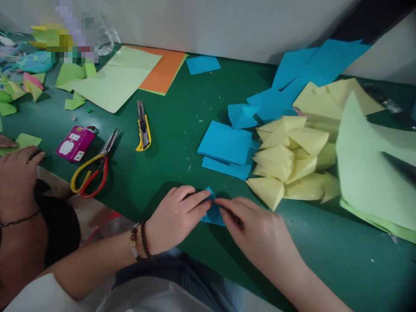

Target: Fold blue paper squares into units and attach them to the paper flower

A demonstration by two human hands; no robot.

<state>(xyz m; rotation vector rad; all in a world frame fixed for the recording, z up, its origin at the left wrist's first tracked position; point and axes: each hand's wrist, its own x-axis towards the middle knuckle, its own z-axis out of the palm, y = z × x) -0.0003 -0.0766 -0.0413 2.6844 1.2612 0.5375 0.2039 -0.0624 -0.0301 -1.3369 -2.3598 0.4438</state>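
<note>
A small blue sheet of paper (214,215) lies at the near edge of the green table, partly covered by my fingers. My left hand (177,216) presses its fingertips onto the paper's left side. My right hand (256,229) pinches the paper's upper right part between thumb and forefinger. Just beyond my hands sits a stack of blue paper squares (225,141). To the right of that stack, folded pale yellow paper pieces (292,160) are heaped together. More blue sheets (302,73) lie behind them.
Scissors (97,167), a yellow utility knife (143,128) and a purple box (76,143) lie at left. Green paper (120,80) overlaps orange paper (164,71) near the wall. Large pale green sheets (377,173) curl at right. Another person's hand (19,173) rests at far left.
</note>
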